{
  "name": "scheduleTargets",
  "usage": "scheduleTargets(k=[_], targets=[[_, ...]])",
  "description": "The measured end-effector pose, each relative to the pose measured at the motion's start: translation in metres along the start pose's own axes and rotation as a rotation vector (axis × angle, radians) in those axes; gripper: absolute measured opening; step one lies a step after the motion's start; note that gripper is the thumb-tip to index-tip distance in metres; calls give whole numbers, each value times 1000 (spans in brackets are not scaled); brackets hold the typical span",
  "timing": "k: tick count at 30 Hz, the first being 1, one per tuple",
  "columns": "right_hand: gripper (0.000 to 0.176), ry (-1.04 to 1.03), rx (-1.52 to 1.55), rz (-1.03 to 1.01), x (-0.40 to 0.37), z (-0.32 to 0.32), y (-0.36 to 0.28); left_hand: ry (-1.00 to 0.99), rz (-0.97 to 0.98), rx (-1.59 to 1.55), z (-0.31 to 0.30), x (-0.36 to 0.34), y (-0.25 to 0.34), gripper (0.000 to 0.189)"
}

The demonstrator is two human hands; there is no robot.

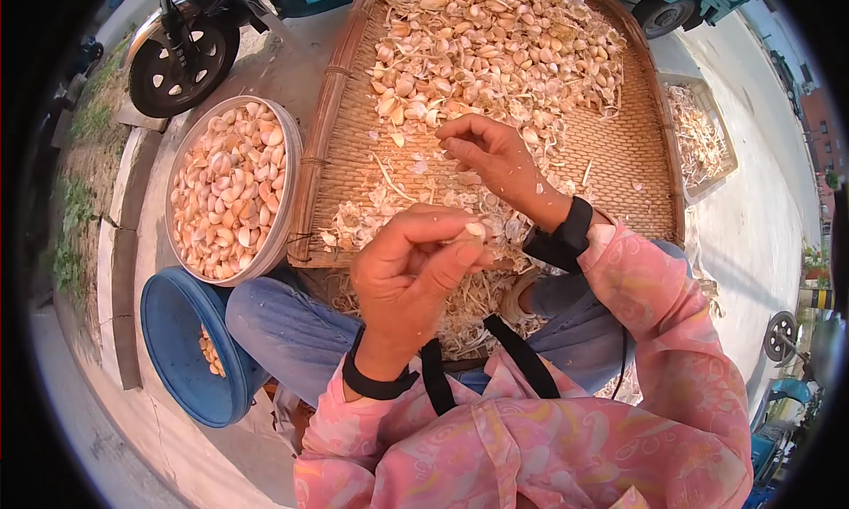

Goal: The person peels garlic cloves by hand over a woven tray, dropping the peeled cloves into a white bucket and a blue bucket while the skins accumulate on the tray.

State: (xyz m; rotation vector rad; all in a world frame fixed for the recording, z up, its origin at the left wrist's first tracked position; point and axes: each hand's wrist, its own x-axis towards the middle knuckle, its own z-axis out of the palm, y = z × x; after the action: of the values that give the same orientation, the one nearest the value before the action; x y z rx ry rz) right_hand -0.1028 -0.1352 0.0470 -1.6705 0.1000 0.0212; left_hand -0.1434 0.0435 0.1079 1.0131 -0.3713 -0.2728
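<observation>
My left hand (411, 270) is raised in front of the near edge of the woven tray (345, 146), with a small pale garlic clove (476, 230) pinched between thumb and fingertip. Farther forward and to the right, my right hand (500, 160) hovers over the tray, its fingers curled and thumb near the forefinger; whether anything sits between them is too small to make out. Beneath both hands lie loose skins and stalks. A big heap of garlic cloves (495, 49) covers the tray's far part.
Left of the tray stands a white tub (294, 168) full of cloves, and below it a blue bucket (177, 350) with a few cloves inside. A crate of stalks (730, 160) is at the right. Vehicle wheels (186, 67) are beyond.
</observation>
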Motion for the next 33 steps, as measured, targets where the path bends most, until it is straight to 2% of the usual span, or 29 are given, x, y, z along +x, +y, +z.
scheduleTargets(k=[1, 2, 4, 6, 9, 10, 13, 15, 16, 17, 19, 21, 25, 27, 29, 30, 32, 33], targets=[[22, -13, -201, -93, 18, 3, 13, -236, 196, 147, 3, -3, 26, 19], [20, -30, -401, -189, 36, 8, 26, -435, 355, 50, 9, -3, 45, 18], [17, -80, -703, -315, 68, 16, 43, -415, 472, -215, 32, -13, 85, 10], [14, -149, -900, -366, 88, 29, 54, -249, 698, -333, 53, -18, 88, 2], [11, -217, -1065, -408, 85, 41, 49, -74, 742, -392, 53, -24, 91, 3], [12, -253, -987, -488, 76, 37, 48, -84, 754, -413, 50, -24, 91, 3], [13, -235, -880, -365, 33, 28, 35, -16, 705, -505, 54, -31, 93, 3], [15, -219, -638, -254, 7, 19, 27, 5, 713, -546, 58, -34, 92, 3], [16, -181, -465, -1, -7, 17, 21, -20, 752, -563, 59, -32, 88, 3], [18, -174, -353, 101, -16, 12, 21, -41, 767, -566, 60, -31, 87, 3], [20, -109, -145, 180, -30, 4, 26, -73, 775, -557, 65, -30, 86, 3], [20, -97, -58, 168, -38, -2, 34, -88, 766, -499, 69, -32, 86, 3], [20, -71, 73, 207, -44, -5, 39, 9, 711, -288, 83, -35, 90, 9], [17, -64, 80, 94, -39, -5, 47, -55, 656, -14, 73, -33, 94, 4], [15, -50, 79, 31, -42, -11, 48, -289, 583, 368, 18, -20, 101, 16], [14, -39, 80, 14, -40, -10, 44, -4, 718, 594, -1, -4, 92, 16], [13, -15, 98, 6, -41, -10, 42, 456, 425, 995, -63, 26, 94, 16], [14, -21, 120, 25, -42, -10, 41, 456, 332, 1066, -122, 41, 91, 18]])
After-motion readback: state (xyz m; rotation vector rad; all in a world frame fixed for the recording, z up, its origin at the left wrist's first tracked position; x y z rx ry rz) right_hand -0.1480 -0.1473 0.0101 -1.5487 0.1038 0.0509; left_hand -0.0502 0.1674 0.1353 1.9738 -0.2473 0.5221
